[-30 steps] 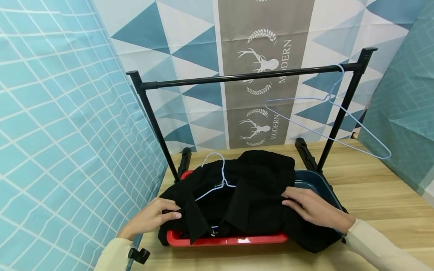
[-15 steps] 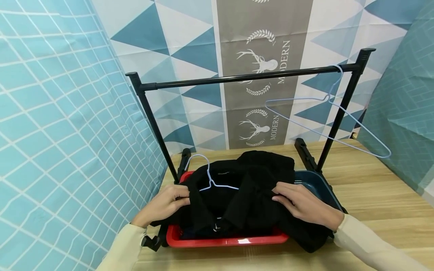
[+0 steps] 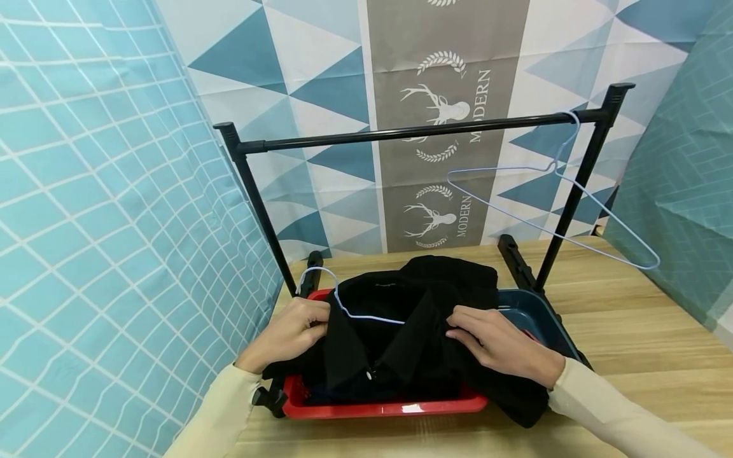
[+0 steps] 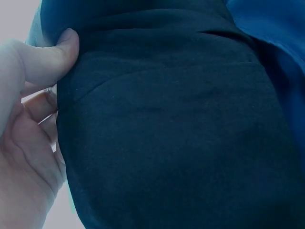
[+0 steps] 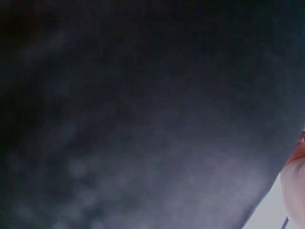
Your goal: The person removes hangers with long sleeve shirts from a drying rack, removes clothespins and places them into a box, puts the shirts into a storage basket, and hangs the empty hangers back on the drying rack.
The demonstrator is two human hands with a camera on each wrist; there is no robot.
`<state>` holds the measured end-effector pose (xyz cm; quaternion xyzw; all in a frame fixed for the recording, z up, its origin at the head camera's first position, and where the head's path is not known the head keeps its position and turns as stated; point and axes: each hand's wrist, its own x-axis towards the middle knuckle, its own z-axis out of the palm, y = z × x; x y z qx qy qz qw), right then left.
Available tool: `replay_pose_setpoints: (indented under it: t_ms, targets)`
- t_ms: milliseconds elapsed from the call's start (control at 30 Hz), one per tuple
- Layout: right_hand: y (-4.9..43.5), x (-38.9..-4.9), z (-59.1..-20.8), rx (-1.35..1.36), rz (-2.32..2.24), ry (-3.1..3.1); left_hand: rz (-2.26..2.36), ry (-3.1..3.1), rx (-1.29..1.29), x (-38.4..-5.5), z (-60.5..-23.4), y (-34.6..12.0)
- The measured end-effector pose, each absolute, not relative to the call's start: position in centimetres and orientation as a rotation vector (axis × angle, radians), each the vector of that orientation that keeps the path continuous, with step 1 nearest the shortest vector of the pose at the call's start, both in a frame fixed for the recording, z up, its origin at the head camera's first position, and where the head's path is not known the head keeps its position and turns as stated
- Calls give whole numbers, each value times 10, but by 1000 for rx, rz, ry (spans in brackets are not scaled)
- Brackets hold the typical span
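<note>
A black collared shirt [image 3: 424,369] lies bunched over a red basket [image 3: 389,410], its collar toward the middle. Inside the neck opening sits a light-blue wire hanger [image 3: 372,318]; its hook leans out to the left and its lower part is hidden by the cloth. The left hand [image 3: 292,334] pinches the shirt at the left shoulder. In the left wrist view the thumb [image 4: 64,52] presses on the dark fabric. On the other side, the right hand [image 3: 492,340] pinches the shirt at the right shoulder. Cloth fills most of the right wrist view.
A black clothes rack [image 3: 401,132] stands behind the shirt. From its bar, at the right end, hangs an empty blue hanger [image 3: 515,213]. A dark blue basket [image 3: 529,312] sits to the right, partly under the shirt, on the wooden table [image 3: 647,356].
Both hands have drawn closer together, the left one moving right and the right one moving left, gathering the shirt. The hanger's hook has shifted and tipped to the left.
</note>
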<state>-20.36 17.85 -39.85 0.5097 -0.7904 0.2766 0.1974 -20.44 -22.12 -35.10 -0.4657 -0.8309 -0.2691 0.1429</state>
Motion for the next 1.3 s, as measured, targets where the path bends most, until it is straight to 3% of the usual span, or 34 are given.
replay_pose_setpoints:
  t_ms: [800, 1033, 1300]
  targets:
    - [226, -215, -426, 1194, 753, -2288, -916, -2346, -1270, -196, -349, -255]
    - [213, -207, -419, 1142, 684, -2257, -897, -2332, -1281, -196, -353, -252]
    - [193, -203, -417, 1290, 648, -2183, -925, -2308, -1285, -198, -357, -248]
